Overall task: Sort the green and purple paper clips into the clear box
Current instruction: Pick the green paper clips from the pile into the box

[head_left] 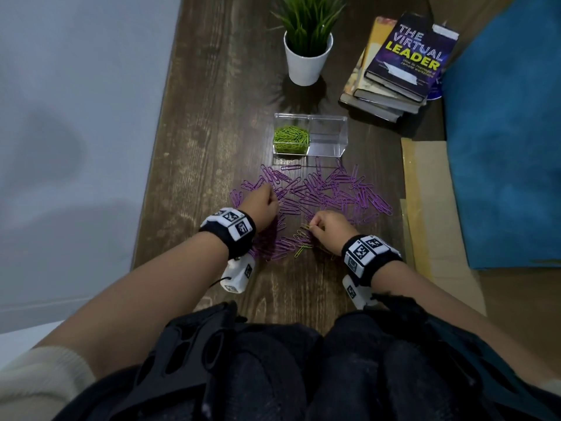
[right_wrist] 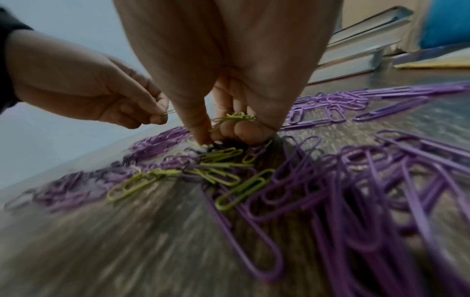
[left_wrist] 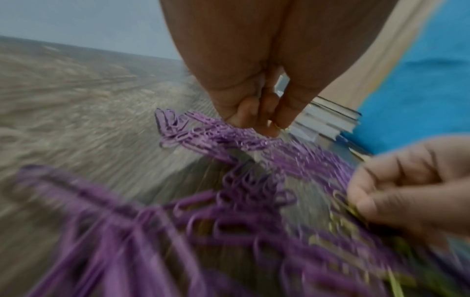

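The clear box (head_left: 329,133) stands on the dark wooden table (head_left: 212,117); a heap of green clips (head_left: 290,138) fills its left compartment, and its right compartment holds nothing. Purple clips (head_left: 331,192) lie scattered in front of it. A few loose green clips (head_left: 302,243) (right_wrist: 223,158) lie among them near me. My right hand (head_left: 315,224) (right_wrist: 216,136) holds a bunch of green clips (right_wrist: 236,117) in its curled fingers, thumb and forefinger down at the pile. My left hand (head_left: 264,199) (right_wrist: 162,113) pinches a single green clip (right_wrist: 169,112) above the purple ones.
A potted plant (head_left: 308,56) stands behind the box, and a stack of books (head_left: 400,71) lies at the back right. Cardboard (head_left: 431,208) and a blue cloth (head_left: 510,132) lie along the table's right edge. A wall runs along the left edge.
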Motion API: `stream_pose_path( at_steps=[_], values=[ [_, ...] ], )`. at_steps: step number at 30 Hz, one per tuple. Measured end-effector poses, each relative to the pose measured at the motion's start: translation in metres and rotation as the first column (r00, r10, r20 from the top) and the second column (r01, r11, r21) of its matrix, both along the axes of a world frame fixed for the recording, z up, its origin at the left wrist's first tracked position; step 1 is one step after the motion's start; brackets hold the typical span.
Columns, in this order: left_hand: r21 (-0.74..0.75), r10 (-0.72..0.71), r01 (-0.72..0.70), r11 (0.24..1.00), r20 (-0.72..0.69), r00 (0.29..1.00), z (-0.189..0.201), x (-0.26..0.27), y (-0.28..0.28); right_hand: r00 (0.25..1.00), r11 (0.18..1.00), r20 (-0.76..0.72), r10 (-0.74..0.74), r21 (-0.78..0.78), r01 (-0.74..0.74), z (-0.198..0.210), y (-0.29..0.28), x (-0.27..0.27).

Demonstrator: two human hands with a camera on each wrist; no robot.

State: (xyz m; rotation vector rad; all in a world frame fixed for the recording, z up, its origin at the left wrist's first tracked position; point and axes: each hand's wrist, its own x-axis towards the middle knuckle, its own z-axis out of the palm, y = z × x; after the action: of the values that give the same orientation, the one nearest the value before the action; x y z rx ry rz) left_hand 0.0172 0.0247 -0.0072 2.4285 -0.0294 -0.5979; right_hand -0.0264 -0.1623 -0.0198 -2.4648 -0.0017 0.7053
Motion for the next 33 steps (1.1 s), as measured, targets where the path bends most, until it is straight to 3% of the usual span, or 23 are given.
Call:
stream_pose_path(
  at_steps=[2,5,8,11,15,19,22,26,29,33],
  values=[
    [-0.046,0.097,-0.097,0.994,0.006,0.995,0.007,0.018,-0.002,0.994,0.993,-0.065,-0.093,0.065,0.098,0.0,-0.005,0.003],
    [-0.061,0.123,-0.118,0.991,0.091,0.988,0.018,0.053,-0.006,0.959,0.95,-0.177,-0.221,0.183,0.253,-0.002,-0.014,0.011],
    [-0.037,0.108,-0.103,0.994,0.166,0.98,0.029,0.093,-0.015,0.85,0.779,-0.36,-0.385,0.366,0.509,0.004,-0.019,0.019],
    [0.044,0.034,-0.045,0.998,0.232,0.972,0.033,0.129,-0.027,0.743,0.601,-0.511,-0.432,0.451,0.66,0.012,-0.026,0.033],
    [0.205,-0.176,0.127,0.971,0.244,0.954,0.024,0.163,-0.044,0.71,0.522,-0.579,-0.401,0.492,0.697,0.022,-0.034,0.062],
    [0.324,-0.375,0.305,0.896,0.184,0.908,0.011,0.171,-0.05,0.759,0.557,-0.527,-0.381,0.524,0.644,0.039,-0.032,0.098],
    [0.323,-0.419,0.338,0.884,0.228,0.879,0.003,0.167,-0.042,0.846,0.691,-0.346,-0.405,0.49,0.531,0.05,-0.022,0.131],
    [0.1,-0.232,0.21,0.973,0.334,0.914,0.004,0.152,-0.027,0.929,0.873,-0.005,-0.369,0.342,0.349,0.05,0.0,0.177],
    [-0.029,-0.06,0.08,0.996,0.437,0.898,0.005,0.13,-0.013,0.974,0.985,0.17,-0.15,0.105,0.134,0.048,0.022,0.198],
    [-0.045,0.028,-0.011,0.999,0.407,0.913,0.005,0.092,0.001,0.975,0.989,0.181,0.129,-0.093,-0.114,0.048,0.046,0.202]
  ],
)
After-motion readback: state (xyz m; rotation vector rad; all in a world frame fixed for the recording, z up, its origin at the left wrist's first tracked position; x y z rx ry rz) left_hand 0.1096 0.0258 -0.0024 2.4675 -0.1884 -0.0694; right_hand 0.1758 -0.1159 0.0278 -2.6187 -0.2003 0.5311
